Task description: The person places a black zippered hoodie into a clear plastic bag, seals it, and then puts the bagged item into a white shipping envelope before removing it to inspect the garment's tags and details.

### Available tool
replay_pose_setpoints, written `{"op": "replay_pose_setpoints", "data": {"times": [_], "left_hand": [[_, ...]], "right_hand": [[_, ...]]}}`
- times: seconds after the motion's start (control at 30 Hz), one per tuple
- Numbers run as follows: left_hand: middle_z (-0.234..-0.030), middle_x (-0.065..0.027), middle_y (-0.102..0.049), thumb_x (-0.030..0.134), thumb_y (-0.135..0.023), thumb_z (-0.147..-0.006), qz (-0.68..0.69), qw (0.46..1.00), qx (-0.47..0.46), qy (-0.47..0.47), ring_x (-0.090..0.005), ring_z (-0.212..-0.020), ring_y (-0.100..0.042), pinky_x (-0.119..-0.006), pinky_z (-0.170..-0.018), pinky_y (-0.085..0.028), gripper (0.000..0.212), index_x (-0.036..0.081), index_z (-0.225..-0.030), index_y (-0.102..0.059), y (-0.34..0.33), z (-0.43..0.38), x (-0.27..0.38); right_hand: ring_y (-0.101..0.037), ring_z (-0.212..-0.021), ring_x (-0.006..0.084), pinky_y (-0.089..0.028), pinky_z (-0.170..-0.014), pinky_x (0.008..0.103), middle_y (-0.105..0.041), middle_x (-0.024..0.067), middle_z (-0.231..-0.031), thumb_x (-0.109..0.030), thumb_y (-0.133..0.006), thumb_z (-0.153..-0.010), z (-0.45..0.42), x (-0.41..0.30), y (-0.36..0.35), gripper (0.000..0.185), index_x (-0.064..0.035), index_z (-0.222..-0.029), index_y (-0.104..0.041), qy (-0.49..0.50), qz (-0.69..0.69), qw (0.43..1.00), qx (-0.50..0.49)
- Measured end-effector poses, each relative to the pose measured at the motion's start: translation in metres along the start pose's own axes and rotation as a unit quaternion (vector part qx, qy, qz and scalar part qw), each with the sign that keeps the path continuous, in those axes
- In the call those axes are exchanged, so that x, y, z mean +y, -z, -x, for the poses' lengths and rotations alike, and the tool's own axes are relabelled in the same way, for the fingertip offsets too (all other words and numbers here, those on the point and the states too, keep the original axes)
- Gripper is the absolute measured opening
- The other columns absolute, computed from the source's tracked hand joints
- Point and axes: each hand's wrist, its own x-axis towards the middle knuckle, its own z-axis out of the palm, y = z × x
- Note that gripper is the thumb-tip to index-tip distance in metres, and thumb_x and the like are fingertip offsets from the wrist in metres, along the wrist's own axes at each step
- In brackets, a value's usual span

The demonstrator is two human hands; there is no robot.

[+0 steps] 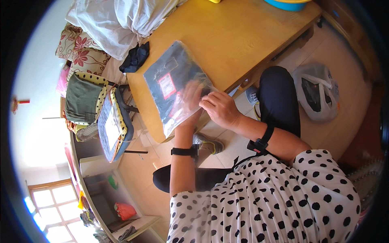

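A clear plastic bag (179, 73) with dark folded fabric in it lies on the wooden table (231, 36), its open end towards me. A label with a red border and writing shows on it. My left hand (192, 92) is inside the bag's mouth, seen blurred through the film; what its fingers touch cannot be made out. Pinched between the fingers of my right hand (219, 106) is the bag's edge, at the corner nearest the table's front edge. Both wrists carry black straps.
Black cloth (135, 57) lies at the table's left corner, beside white fabric (121, 24). A chair with a padded seat (114, 130) stands at the left. On the floor at the right is a white plastic carrier bag (317, 91). A blue and yellow basin (287, 4) is at the far table edge.
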Motion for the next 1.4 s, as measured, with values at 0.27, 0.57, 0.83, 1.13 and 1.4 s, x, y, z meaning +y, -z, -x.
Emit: {"op": "replay_pose_setpoints", "data": {"times": [0.27, 0.57, 0.83, 1.13, 1.4], "left_hand": [[-0.146, -0.0099, -0.035, 0.042, -0.065, -0.079, -0.129, 0.978, -0.025, 0.160, -0.0331, -0.134, -0.032, -0.063, -0.099, -0.032, 0.067, 0.013, -0.135, -0.043, 0.020, 0.043, 0.002], [-0.147, -0.0134, -0.031, 0.024, -0.074, -0.074, -0.069, 0.958, -0.056, 0.271, -0.0355, -0.134, -0.031, -0.055, -0.104, -0.028, 0.077, 0.013, -0.140, -0.037, 0.020, 0.089, 0.008], [-0.103, -0.0168, -0.062, 0.010, -0.066, -0.082, 0.106, 0.901, 0.130, 0.400, -0.0315, -0.096, -0.060, -0.040, -0.082, -0.047, 0.032, -0.001, -0.111, -0.058, 0.024, 0.155, 0.032], [-0.105, -0.0195, -0.057, 0.016, -0.062, -0.086, 0.046, 0.819, 0.244, 0.517, -0.0285, -0.087, -0.059, -0.038, -0.078, -0.047, 0.029, -0.001, -0.109, -0.057, 0.016, 0.158, -0.008], [-0.072, -0.0041, -0.061, 0.020, -0.062, -0.089, 0.568, 0.667, 0.083, 0.474, -0.0128, -0.065, -0.060, -0.025, -0.055, -0.045, 0.019, 0.001, -0.092, -0.062, -0.014, 0.100, 0.057]], "right_hand": [[-0.059, -0.079, 0.0230, -0.048, -0.069, 0.0356, -0.058, 0.0047, -0.078, -0.007, -0.059, -0.073, 0.002, -0.004, -0.007, 0.008, -0.0069, -0.081, -0.061, 0.014, -0.032, 0.999, -0.040], [-0.059, -0.077, 0.0284, -0.049, -0.066, 0.0387, -0.059, 0.0094, -0.082, -0.005, -0.065, -0.073, 0.017, 0.012, -0.006, 0.010, -0.0067, -0.082, -0.059, -0.008, 0.030, 0.971, -0.238], [-0.062, -0.078, 0.0294, -0.050, -0.071, 0.0379, -0.064, 0.0126, -0.081, -0.011, -0.067, -0.077, 0.016, 0.037, 0.015, 0.012, -0.0039, -0.086, -0.063, -0.262, -0.042, 0.957, -0.116], [-0.058, -0.068, 0.0089, -0.047, -0.053, 0.0243, -0.064, 0.0006, -0.084, -0.027, -0.058, -0.090, 0.032, 0.070, -0.019, 0.022, -0.0058, -0.094, -0.063, -0.571, -0.312, 0.735, -0.193], [-0.054, -0.059, 0.0070, -0.043, -0.049, 0.0227, -0.061, -0.0039, -0.075, -0.027, -0.062, -0.088, 0.032, 0.068, -0.020, 0.015, -0.0128, -0.085, -0.062, -0.648, -0.373, 0.641, -0.172]]}}
